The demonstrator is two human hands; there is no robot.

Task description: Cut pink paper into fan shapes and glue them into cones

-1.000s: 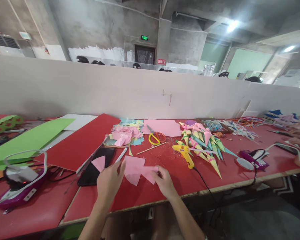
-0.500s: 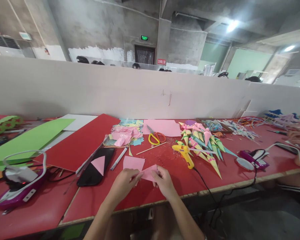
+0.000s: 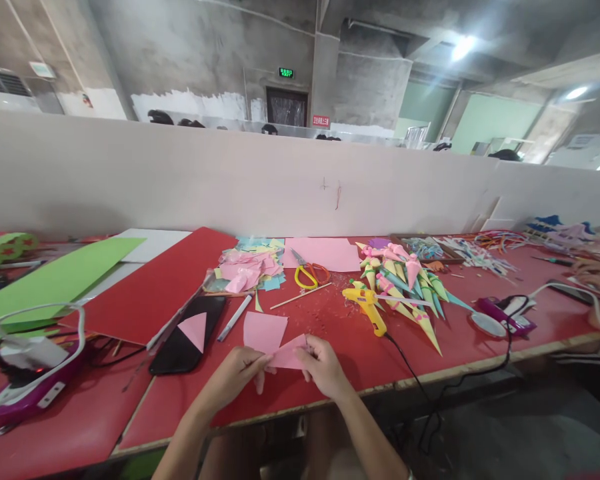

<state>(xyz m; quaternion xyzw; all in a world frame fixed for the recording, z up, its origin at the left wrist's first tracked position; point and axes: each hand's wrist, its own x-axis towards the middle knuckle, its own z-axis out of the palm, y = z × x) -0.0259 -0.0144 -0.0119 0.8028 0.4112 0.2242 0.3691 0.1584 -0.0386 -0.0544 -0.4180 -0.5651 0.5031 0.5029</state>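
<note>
Between my two hands is a small pink paper piece (image 3: 289, 355), held above the red table near its front edge. My left hand (image 3: 240, 375) pinches its left corner between thumb and fingers. The right end is gripped by my right hand (image 3: 322, 364), thumb on top. A pink square (image 3: 265, 330) lies flat just behind the held piece. To the left, a pink triangle (image 3: 194, 331) rests on a black phone (image 3: 180, 357), with a white marker (image 3: 235, 319) beside it.
Yellow-handled scissors (image 3: 306, 276) and a thin stick (image 3: 301, 296) lie further back. A yellow glue gun (image 3: 367, 309) sits right, beside piled paper cones (image 3: 405, 283). Red card (image 3: 160, 287) covers the left. Another person's hand (image 3: 597, 277) is at the far right.
My left hand has moved slightly left and down, still pinching the paper. The held piece sits slightly lower and looks narrower. My right hand keeps its grip.
</note>
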